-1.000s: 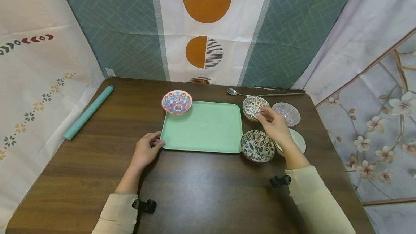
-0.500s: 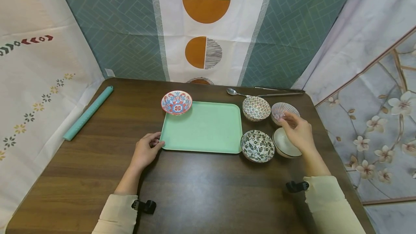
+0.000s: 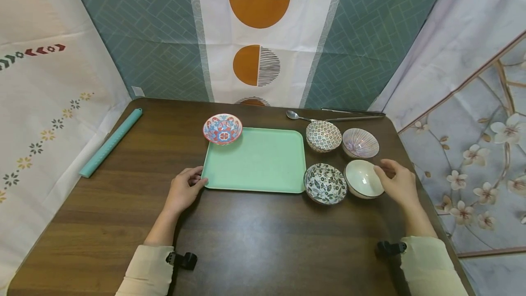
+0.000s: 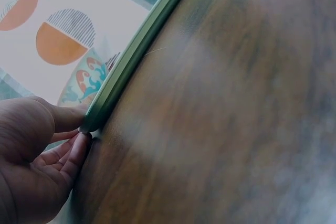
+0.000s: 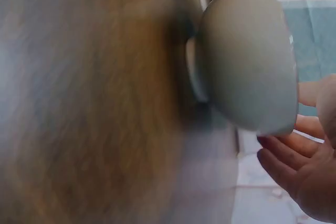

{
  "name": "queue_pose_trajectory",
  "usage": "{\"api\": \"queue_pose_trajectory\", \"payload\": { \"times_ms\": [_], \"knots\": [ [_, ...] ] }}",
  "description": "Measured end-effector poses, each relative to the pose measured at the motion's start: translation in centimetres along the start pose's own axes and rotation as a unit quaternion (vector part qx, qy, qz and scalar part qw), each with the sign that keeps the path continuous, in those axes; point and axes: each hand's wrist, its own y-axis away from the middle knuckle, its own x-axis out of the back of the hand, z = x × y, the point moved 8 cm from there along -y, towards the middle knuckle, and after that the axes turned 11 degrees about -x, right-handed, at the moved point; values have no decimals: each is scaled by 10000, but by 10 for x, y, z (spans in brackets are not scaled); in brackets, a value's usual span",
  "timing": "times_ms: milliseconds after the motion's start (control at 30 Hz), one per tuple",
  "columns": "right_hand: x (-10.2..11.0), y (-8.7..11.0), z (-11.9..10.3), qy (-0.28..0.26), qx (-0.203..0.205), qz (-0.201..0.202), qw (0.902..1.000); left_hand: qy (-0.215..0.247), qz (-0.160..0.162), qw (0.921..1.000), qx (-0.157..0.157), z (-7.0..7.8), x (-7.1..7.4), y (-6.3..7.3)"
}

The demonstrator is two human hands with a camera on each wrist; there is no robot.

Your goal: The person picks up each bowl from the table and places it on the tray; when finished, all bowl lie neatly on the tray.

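In the head view, my left hand (image 3: 186, 189) pinches the near-left corner of the mint-green tray (image 3: 255, 161). The left wrist view has the thumb above the tray's rim (image 4: 123, 69) and curled fingers below it. My right hand (image 3: 399, 184) is at the right rim of a plain white bowl (image 3: 363, 178), fingers loosely bent. In the right wrist view its fingertips (image 5: 278, 156) lie close to the bowl's (image 5: 252, 61) rim; firm contact cannot be made out. The bowl stands upright on the table.
A red-and-blue patterned bowl (image 3: 222, 129) sits over the tray's far-left corner. Right of the tray are a checked bowl (image 3: 323, 136), a striped bowl (image 3: 360, 143) and a leaf-patterned bowl (image 3: 325, 184). A spoon (image 3: 293, 115) and dark chopsticks (image 3: 353, 112) lie behind; a teal roll (image 3: 111, 143) lies left.
My right hand has moved from over the checked bowl, past the striped bowl, right and nearer to the white bowl's right side. My left hand stays at the tray's corner.
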Motion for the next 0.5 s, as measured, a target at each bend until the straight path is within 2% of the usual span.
{"api": "queue_pose_trajectory", "payload": {
  "times_ms": [200,500],
  "knots": [
    [-9,2,14,633,67,-509,9967,-25,-8,10000,42,-1,0,1],
    [-9,4,21,430,-32,-566,9975,-55,-45,9999,83,1,-1,3]
  ]
}}
